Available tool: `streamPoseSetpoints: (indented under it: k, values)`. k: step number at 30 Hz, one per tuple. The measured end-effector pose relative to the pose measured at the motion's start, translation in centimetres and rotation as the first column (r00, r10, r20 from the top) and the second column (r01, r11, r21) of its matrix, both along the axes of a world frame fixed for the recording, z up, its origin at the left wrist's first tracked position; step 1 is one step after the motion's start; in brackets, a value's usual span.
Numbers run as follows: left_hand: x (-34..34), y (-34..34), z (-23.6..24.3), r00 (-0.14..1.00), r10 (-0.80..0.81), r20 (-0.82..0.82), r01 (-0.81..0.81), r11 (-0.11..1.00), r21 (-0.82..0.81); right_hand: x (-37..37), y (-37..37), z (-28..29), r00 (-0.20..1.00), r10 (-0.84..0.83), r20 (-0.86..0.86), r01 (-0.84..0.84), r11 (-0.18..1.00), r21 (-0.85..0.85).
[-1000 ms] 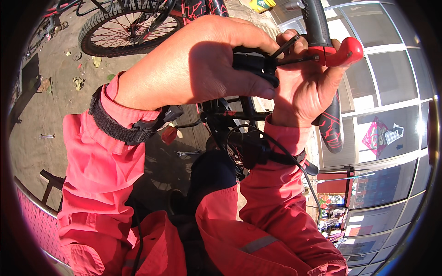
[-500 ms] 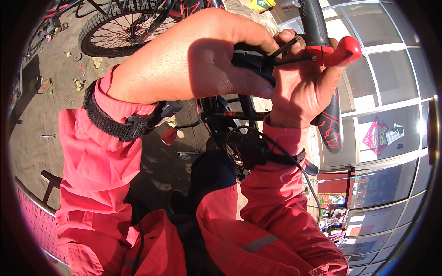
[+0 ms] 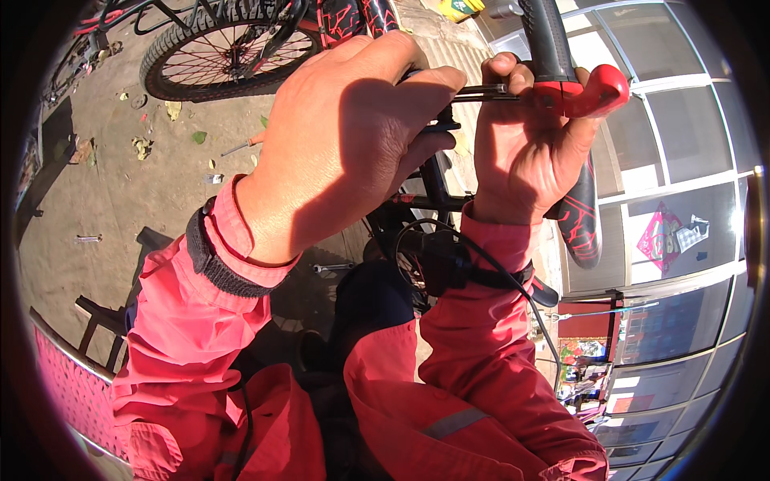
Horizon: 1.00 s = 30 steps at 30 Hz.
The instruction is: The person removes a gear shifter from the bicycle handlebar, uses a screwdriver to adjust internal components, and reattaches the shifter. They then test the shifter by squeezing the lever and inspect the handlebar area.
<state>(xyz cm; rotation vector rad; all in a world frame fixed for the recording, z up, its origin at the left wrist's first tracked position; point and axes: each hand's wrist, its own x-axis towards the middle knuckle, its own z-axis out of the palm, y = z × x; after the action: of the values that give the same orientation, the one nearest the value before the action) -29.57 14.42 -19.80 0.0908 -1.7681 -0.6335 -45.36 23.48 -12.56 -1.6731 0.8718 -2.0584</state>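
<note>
My left hand [image 3: 345, 144] is closed around a dark folding multi-tool [image 3: 481, 94], its body mostly hidden by my fingers. Slim dark rods stick out from it towards my right hand [image 3: 521, 152]. That hand, palm up, curls its fingers and thumb about the end of a black handlebar grip [image 3: 547, 40]. A red collar and a red hooked bar end [image 3: 605, 90] finish the grip, lying over my fingers. Whether the rod tips touch the red collar, I cannot tell.
A bicycle wheel [image 3: 233, 56] stands at the far left. On the ground lie a wrench [image 3: 330, 267], a second wrench [image 3: 88, 238] and an orange-handled screwdriver [image 3: 241, 147]. A pink perforated seat [image 3: 76, 389] is at lower left. Glazed panels [image 3: 682, 136] line the right.
My left hand has drawn back leftward and turned with the multi-tool. Its rods, spread apart before, now lie nearly side by side. My right hand has hardly moved.
</note>
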Motion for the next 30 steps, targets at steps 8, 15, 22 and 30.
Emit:
streamPoseSetpoints:
  k: [8, 15, 22, 30]
  values:
    - [2.4, 1.4, -4.3, 0.737, -0.655, -0.169, 0.495, 0.352, 0.795, 0.1, -0.4, -0.1, 0.993, 0.119, -0.015, -0.120, 0.992, -0.038]
    - [4.3, 2.9, -5.5, 0.803, -0.579, -0.139, 0.457, 0.451, 0.767, 0.3, -0.2, 0.1, 0.995, 0.095, 0.001, -0.096, 0.995, 0.002]
    - [5.4, 2.6, -5.6, 0.818, -0.576, 0.017, 0.416, 0.611, 0.674, -0.2, -0.2, 0.2, 0.991, 0.127, -0.038, -0.127, 0.992, 0.013]
    - [6.5, 3.5, -8.8, 0.730, -0.497, -0.468, 0.536, -0.007, 0.844, 0.8, -0.3, 0.1, 0.991, 0.071, 0.114, -0.073, 0.997, 0.015]
